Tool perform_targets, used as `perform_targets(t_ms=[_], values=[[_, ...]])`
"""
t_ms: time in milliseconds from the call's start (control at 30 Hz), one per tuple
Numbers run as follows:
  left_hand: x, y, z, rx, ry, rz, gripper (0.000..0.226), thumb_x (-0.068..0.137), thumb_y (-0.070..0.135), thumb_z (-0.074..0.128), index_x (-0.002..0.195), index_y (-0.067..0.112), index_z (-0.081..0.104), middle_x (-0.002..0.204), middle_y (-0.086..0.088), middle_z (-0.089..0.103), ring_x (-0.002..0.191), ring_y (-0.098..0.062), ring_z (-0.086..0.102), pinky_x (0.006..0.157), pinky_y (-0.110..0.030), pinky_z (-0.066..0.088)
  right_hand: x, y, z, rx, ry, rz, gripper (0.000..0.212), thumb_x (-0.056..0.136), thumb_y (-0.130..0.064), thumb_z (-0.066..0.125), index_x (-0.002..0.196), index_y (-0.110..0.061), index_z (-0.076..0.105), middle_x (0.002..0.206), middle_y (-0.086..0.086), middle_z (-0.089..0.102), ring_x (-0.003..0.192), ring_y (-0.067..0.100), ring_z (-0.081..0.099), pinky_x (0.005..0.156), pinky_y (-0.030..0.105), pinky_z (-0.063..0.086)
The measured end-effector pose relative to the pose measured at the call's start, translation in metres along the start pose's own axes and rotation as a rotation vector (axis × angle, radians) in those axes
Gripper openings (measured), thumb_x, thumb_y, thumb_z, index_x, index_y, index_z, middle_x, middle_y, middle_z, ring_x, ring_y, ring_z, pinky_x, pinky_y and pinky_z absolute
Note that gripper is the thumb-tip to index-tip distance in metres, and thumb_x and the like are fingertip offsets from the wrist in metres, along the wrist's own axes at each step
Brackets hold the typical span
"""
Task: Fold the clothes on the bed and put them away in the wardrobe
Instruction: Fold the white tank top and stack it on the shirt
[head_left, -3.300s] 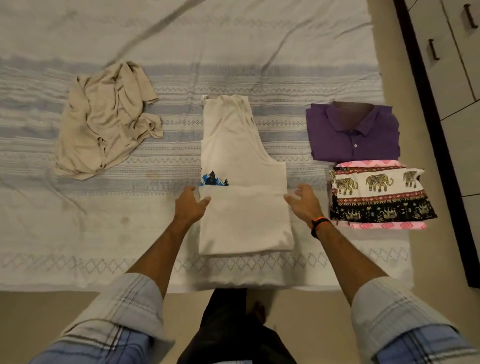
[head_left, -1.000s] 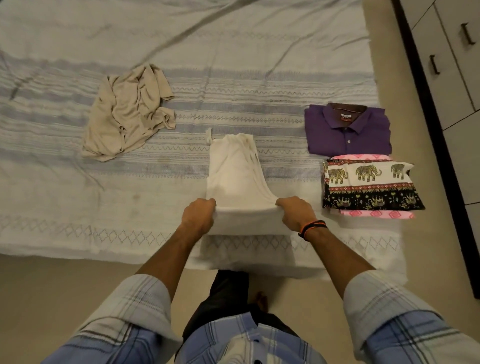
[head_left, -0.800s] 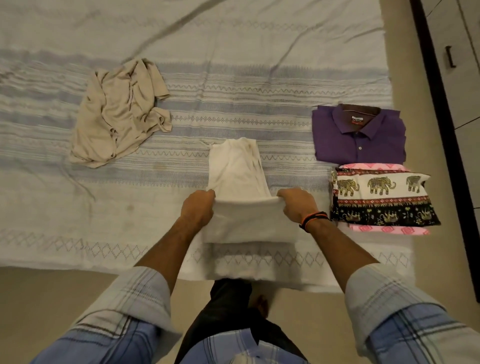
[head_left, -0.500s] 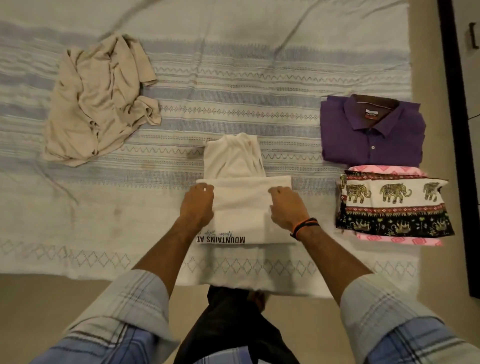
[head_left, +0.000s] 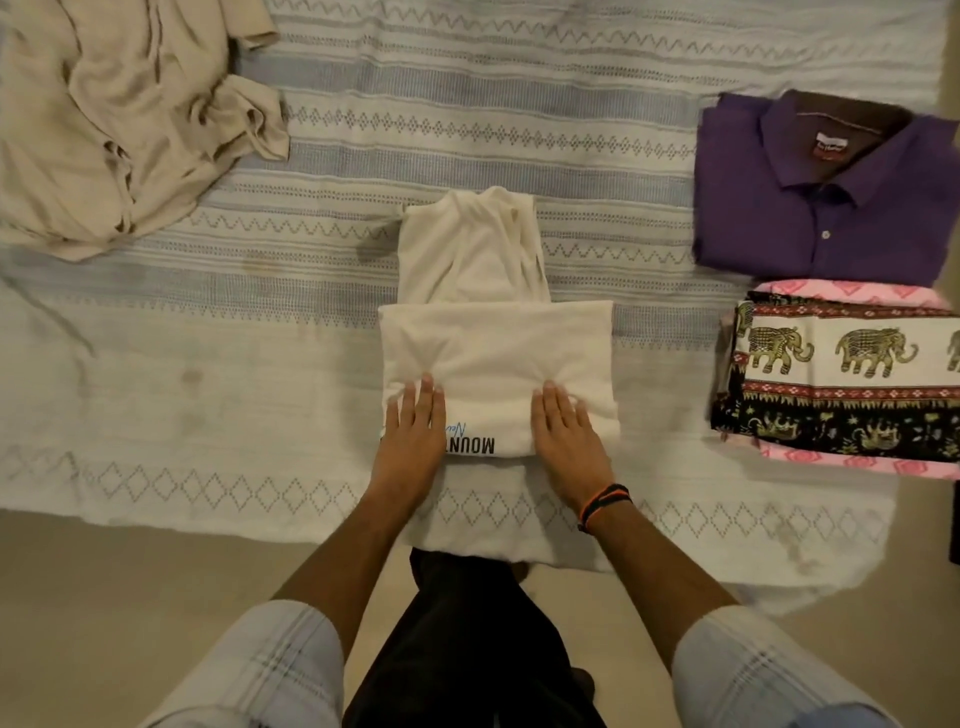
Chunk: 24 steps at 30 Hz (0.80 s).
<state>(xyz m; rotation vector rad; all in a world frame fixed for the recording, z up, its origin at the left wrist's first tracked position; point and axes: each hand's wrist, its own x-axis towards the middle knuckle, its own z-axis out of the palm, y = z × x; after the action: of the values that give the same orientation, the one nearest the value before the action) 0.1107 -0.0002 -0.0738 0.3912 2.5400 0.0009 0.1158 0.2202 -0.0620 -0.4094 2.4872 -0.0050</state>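
— Near the front edge of the bed (head_left: 519, 130), what lies under the palms?
— A cream top (head_left: 493, 353), folded into a block, its narrower part sticking out on the far side. Black letters show upside down at its near edge.
— And the hands?
— Both flat, fingers straight and pressed on the near half of the fold: the left hand (head_left: 413, 434) over the lettered corner, the right hand (head_left: 563, 434) beside it, a dark band on that wrist. Nothing is gripped.
— What else is on the bed?
— A crumpled beige garment (head_left: 119, 124) far left; at right a folded purple shirt (head_left: 826, 197), and just nearer, touching it, an elephant-print cloth (head_left: 841, 374) on something pink.
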Motion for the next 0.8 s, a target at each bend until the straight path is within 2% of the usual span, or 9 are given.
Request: perform_targets(t_ms=[33, 100, 233, 333, 400, 567, 800], values=[[-0.001, 0.001, -0.003, 0.007, -0.021, 0.002, 0.071, 0.090, -0.011, 0.036, 0.152, -0.005, 0.003, 0.159, -0.028, -0.004, 0.148, -0.046, 0.006, 0.121, -0.054, 0.008, 0.000, 0.000, -0.001, 0.003, 0.008, -0.007, 0.071, 0.084, 0.015, 0.017, 0.153, 0.007, 0.001, 0.160, 0.030, -0.002, 0.150, 0.042, 0.003, 0.122, 0.053, 0.011], [0.001, 0.001, -0.015, 0.020, -0.072, 0.000, 0.070, 0.093, -0.010, 0.039, 0.153, -0.002, 0.004, 0.161, -0.025, -0.002, 0.149, -0.042, 0.007, 0.121, -0.052, 0.011, 0.001, 0.000, -0.009, 0.020, -0.018, -0.008, 0.066, 0.092, 0.014, 0.029, 0.153, 0.006, 0.006, 0.161, 0.028, 0.004, 0.151, 0.039, 0.009, 0.122, 0.050, 0.016], [-0.010, 0.002, -0.047, -0.025, -0.102, -0.005, 0.070, 0.088, -0.010, 0.053, 0.150, 0.004, 0.023, 0.160, -0.020, 0.018, 0.144, -0.038, 0.025, 0.116, -0.048, 0.026, -0.014, 0.000, -0.035, 0.032, -0.007, 0.012, 0.061, 0.094, 0.008, 0.041, 0.151, 0.002, 0.021, 0.159, 0.023, 0.023, 0.147, 0.033, 0.026, 0.118, 0.045, 0.026], [-0.030, 0.006, -0.064, -0.062, -0.107, 0.015, 0.051, 0.088, -0.001, 0.053, 0.137, 0.009, 0.040, 0.144, -0.013, 0.043, 0.126, -0.032, 0.047, 0.100, -0.042, 0.042, -0.036, -0.004, -0.050, 0.039, 0.018, 0.034, 0.046, 0.093, 0.003, 0.046, 0.139, -0.001, 0.040, 0.141, 0.019, 0.048, 0.126, 0.034, 0.050, 0.101, 0.042, 0.041], [-0.050, 0.011, -0.069, -0.064, -0.146, 0.026, 0.041, 0.089, 0.004, 0.053, 0.128, 0.012, 0.046, 0.130, -0.010, 0.053, 0.114, -0.030, 0.055, 0.089, -0.039, 0.046, -0.056, -0.007, -0.058, 0.044, -0.024, 0.031, 0.035, 0.092, 0.000, 0.048, 0.126, -0.006, 0.048, 0.126, 0.013, 0.056, 0.113, 0.033, 0.057, 0.090, 0.041, 0.046], [-0.097, 0.020, -0.061, -0.046, -0.236, 0.010, 0.037, 0.093, 0.017, 0.053, 0.128, 0.014, 0.046, 0.125, -0.012, 0.056, 0.112, -0.031, 0.057, 0.088, -0.038, 0.047, -0.103, -0.014, -0.047, 0.068, -0.104, 0.029, 0.028, 0.093, -0.011, 0.052, 0.121, -0.011, 0.054, 0.122, 0.012, 0.060, 0.112, 0.032, 0.058, 0.092, 0.040, 0.048], [-0.133, 0.030, -0.055, -0.052, -0.249, -0.003, 0.035, 0.091, 0.016, 0.054, 0.125, 0.012, 0.048, 0.124, -0.014, 0.056, 0.111, -0.031, 0.057, 0.089, -0.039, 0.047, -0.134, -0.021, -0.045, 0.051, -0.141, 0.022, 0.033, 0.092, -0.013, 0.055, 0.125, -0.013, 0.056, 0.125, 0.013, 0.058, 0.114, 0.032, 0.057, 0.096, 0.039, 0.047]])
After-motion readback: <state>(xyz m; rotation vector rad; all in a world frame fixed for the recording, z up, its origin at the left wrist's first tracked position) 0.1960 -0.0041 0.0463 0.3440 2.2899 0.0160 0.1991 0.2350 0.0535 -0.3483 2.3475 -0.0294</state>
